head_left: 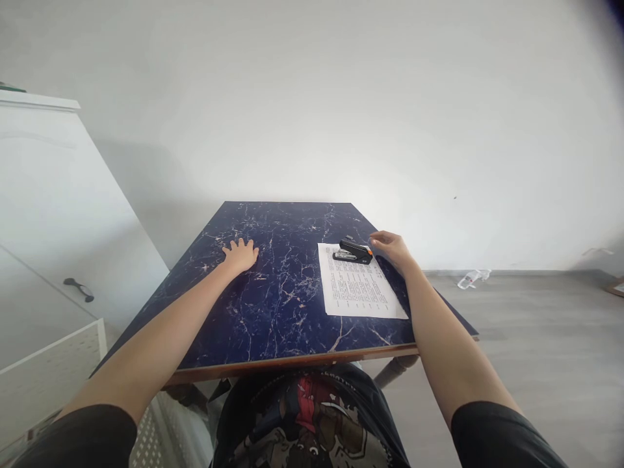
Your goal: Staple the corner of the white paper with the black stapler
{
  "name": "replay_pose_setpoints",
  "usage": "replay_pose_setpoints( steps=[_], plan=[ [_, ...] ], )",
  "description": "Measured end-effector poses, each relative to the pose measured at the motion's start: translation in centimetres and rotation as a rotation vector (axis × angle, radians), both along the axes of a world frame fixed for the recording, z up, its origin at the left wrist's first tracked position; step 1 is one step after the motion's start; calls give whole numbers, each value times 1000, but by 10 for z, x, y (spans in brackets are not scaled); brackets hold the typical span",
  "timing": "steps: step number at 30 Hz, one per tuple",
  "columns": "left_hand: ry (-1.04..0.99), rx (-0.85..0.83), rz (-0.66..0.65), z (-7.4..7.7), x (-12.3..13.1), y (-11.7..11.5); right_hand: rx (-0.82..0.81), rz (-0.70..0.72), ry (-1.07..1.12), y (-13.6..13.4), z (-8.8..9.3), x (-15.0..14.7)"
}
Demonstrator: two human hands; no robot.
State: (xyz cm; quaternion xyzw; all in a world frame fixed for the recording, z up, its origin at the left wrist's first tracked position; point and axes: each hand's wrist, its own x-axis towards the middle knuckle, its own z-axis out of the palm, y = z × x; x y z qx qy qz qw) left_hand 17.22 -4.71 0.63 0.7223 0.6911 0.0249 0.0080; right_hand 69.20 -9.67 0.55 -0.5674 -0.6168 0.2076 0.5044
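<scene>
My left hand (240, 255) lies flat on the blue marbled table (283, 286), fingers spread, holding nothing. Over the table's right side, my right hand (391, 247) has its thumb and fingertips drawn together just beside the back end of a black stapler (353, 252). What those fingertips hold, if anything, I cannot make out. The stapler rests on the upper part of a printed paper (358, 289), its jaw end pointing left and its arm raised from the base. A small dark object (348, 238) sits just behind the stapler.
A white cabinet (58, 195) with a dark handle (78, 290) stands at the left. The table's far edge lies close to a pale wall (292, 97). On the grey floor (526, 338) at the right is a clear plastic item (472, 279).
</scene>
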Motion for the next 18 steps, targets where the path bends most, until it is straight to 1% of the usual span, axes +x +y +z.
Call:
replay_pose_setpoints(
  steps=[2,3,5,7,9,12,14,16,18],
  plan=[
    [0,-1,-2,0,0,0,-48,195,-67,-7,11,-6],
    [1,1,-2,1,0,0,-92,266,-114,-10,16,-9],
    [3,4,-1,1,-1,-1,-165,362,-209,-15,24,-15],
    [5,2,1,1,0,-2,-209,422,-298,-18,28,-19],
    [3,-12,-2,1,1,-4,-252,446,-396,-18,29,-21],
    [-2,-20,-7,2,3,-4,-292,400,-546,-15,29,-24],
    [-5,-12,-24,6,0,1,-282,372,-611,-14,28,-28],
    [-32,-13,-71,14,-14,9,-263,378,-642,-12,28,-35],
    [-117,1,-90,23,-41,18,-238,403,-650,-10,28,-46]
  ],
)
